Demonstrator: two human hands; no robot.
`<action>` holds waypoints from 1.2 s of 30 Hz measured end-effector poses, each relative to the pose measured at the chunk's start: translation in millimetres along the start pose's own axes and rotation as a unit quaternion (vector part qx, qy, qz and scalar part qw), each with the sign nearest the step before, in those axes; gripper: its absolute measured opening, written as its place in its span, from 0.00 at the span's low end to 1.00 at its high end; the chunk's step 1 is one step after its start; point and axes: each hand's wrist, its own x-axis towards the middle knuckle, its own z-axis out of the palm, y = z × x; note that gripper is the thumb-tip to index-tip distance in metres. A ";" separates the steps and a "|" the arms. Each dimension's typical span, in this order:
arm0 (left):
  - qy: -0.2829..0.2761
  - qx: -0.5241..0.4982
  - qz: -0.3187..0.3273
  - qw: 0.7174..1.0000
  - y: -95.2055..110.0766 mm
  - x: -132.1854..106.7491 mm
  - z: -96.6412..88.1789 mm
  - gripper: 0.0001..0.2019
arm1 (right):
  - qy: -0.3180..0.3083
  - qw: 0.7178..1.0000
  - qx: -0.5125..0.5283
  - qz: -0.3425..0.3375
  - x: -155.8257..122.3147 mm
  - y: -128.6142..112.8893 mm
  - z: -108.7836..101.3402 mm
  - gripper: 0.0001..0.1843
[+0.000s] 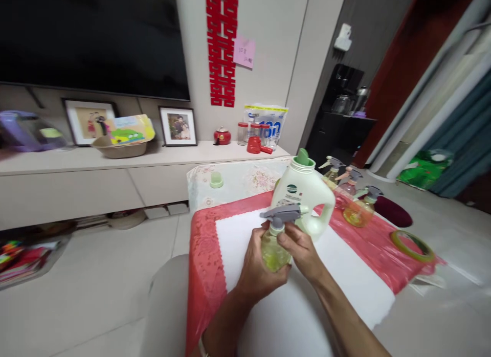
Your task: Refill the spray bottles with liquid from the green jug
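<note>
A small clear spray bottle (pixel 273 250) of yellow-green liquid with a grey trigger head (pixel 281 214) is held over a white sheet (pixel 345 275) on a red tablecloth (pixel 203 254). My left hand (pixel 256 267) is wrapped round the bottle's body from the left. My right hand (pixel 301 250) pinches the collar just under the trigger head. Right behind the bottle stands a white detergent jug (pixel 307 196) with a green cap.
Three more spray bottles (pixel 358 206) stand at the table's far right, a roll of tape (pixel 412 244) near the right edge, and a small green cap (pixel 216 179) on a floral cloth at the back. A long low cabinet (pixel 76 188) runs along the wall.
</note>
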 end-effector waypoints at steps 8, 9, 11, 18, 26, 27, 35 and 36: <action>-0.072 -0.090 -0.078 0.990 9.1 -8.1 10.4 0.32 | 0.039 0.996 0.075 -0.023 -17.4 -2.6 1.8 0.24; -0.072 -0.103 -0.089 0.988 11.6 -9.4 12.7 0.32 | 0.046 0.995 0.079 -0.025 -19.9 -5.3 3.3 0.24; -0.076 -0.120 -0.113 0.984 16.2 -12.6 16.2 0.32 | 0.057 0.994 0.084 -0.026 -25.5 -10.8 2.9 0.23; -0.167 -0.153 -0.171 0.959 18.6 -24.7 15.2 0.34 | -0.060 0.996 -0.052 -0.034 -44.7 -35.2 -38.6 0.21; -0.249 -0.140 -0.129 0.950 -12.6 -18.9 7.9 0.43 | 0.136 0.979 -0.148 -0.039 -74.8 -46.2 -84.8 0.17; -0.253 -0.116 -0.126 0.952 -16.8 -16.5 6.2 0.39 | 0.184 0.969 -0.161 -0.038 -77.3 -45.7 -97.2 0.17; -0.216 -0.036 -0.143 0.965 -19.7 -9.2 7.6 0.18 | 0.456 0.848 -0.268 -0.045 -66.7 -43.7 -217.3 0.22; -0.186 -0.038 -0.158 0.969 -18.1 -9.8 8.8 0.19 | 0.478 0.831 -0.280 -0.043 -63.5 -41.8 -229.3 0.22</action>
